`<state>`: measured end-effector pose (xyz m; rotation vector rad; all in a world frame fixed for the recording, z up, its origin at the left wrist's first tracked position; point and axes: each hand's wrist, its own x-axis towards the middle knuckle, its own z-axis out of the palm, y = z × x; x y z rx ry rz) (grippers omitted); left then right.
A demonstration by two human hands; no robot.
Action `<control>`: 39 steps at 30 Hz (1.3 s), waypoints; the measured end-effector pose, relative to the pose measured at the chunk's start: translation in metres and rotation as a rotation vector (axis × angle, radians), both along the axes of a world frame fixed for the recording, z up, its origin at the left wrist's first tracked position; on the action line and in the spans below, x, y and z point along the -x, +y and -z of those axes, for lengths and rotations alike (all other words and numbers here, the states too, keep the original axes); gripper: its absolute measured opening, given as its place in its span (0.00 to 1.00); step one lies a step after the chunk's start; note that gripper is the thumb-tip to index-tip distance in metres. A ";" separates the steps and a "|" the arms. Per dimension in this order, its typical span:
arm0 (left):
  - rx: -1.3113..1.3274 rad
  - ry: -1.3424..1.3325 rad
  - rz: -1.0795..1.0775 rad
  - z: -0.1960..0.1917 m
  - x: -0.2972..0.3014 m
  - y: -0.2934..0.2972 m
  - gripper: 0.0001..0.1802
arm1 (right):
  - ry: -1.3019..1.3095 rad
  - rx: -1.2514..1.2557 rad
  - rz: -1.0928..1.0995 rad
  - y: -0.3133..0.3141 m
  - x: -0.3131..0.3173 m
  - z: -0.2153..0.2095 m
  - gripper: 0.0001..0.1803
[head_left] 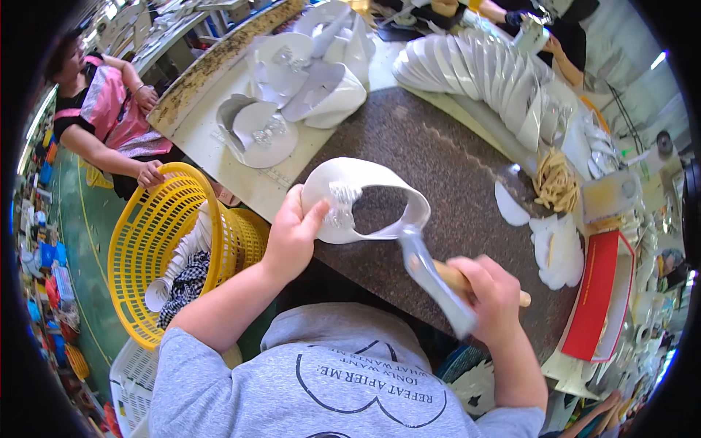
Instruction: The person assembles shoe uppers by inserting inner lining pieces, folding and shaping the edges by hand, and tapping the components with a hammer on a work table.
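Observation:
My left hand (293, 235) pinches the toe end of a white shoe upper (380, 171) with a sparkly silver bow, its thumb beside the bow. The upper forms a loop held above the dark brown stone slab (394, 274). In my right hand (493, 298) is a hammer (431, 275), gripped by its wooden handle. Its long metal head, slightly blurred, touches or nearly touches the upper's rear edge. Further back on the left, several similar uppers with silver bows (269, 135) lie piled on a pale board.
A long row of nested white uppers (475, 77) curves along the back right. Tan bands (557, 182), flat white pieces (556, 252) and a red box (597, 299) sit at right. At left, a person in a pink apron (113, 109) touches a yellow basket (142, 241).

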<state>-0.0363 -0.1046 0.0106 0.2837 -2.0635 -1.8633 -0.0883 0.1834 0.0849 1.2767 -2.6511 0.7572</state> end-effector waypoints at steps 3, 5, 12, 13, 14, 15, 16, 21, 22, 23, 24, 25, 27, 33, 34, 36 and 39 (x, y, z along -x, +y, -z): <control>-0.471 -0.090 0.003 -0.008 0.019 -0.003 0.12 | 0.057 0.066 0.059 0.037 -0.007 0.015 0.25; -0.508 -0.087 0.073 -0.009 0.029 -0.002 0.13 | 0.115 -0.126 0.104 0.064 -0.016 0.023 0.27; -0.505 -0.082 0.233 -0.024 0.056 0.033 0.11 | 0.072 -0.106 0.174 0.079 -0.020 0.026 0.27; -0.498 -0.104 0.257 -0.029 0.059 0.041 0.10 | 0.109 -0.072 0.167 0.069 -0.017 0.022 0.28; -0.500 -0.100 0.284 -0.033 0.061 0.050 0.10 | 0.171 -0.028 0.149 0.058 -0.016 0.013 0.29; -0.455 -0.100 0.316 -0.036 0.065 0.060 0.09 | 0.216 0.016 0.146 0.044 -0.016 0.005 0.26; -0.403 -0.101 0.332 -0.036 0.068 0.068 0.09 | 0.257 0.067 0.130 0.032 -0.013 0.004 0.24; -0.454 0.035 0.369 -0.065 0.078 0.087 0.12 | 0.366 0.049 0.077 0.029 0.020 0.018 0.16; -0.453 0.040 0.377 -0.066 0.085 0.085 0.12 | 0.348 0.122 0.100 0.030 0.029 0.016 0.15; -0.456 0.069 0.436 -0.068 0.096 0.078 0.13 | 0.347 0.199 0.121 0.032 0.038 0.013 0.15; -0.457 0.101 0.493 -0.073 0.105 0.073 0.14 | 0.276 0.329 0.183 0.036 0.046 0.015 0.15; -0.316 0.166 0.469 -0.075 0.121 0.075 0.16 | 0.221 0.461 0.282 0.040 0.054 0.018 0.11; 0.106 0.222 0.400 -0.086 0.157 0.088 0.10 | -0.033 0.781 0.478 0.052 0.069 0.017 0.07; 1.275 0.853 0.399 -0.063 0.278 0.156 0.16 | -0.436 1.489 0.481 0.049 0.122 0.001 0.13; 1.568 1.016 0.305 -0.059 0.296 0.162 0.18 | -0.423 1.482 0.481 0.048 0.128 0.005 0.13; 1.637 0.911 0.320 -0.053 0.322 0.159 0.19 | -0.565 1.432 0.481 0.044 0.140 0.016 0.14; 1.734 0.744 0.407 -0.067 0.334 0.149 0.19 | -0.514 1.276 0.604 0.057 0.160 0.038 0.13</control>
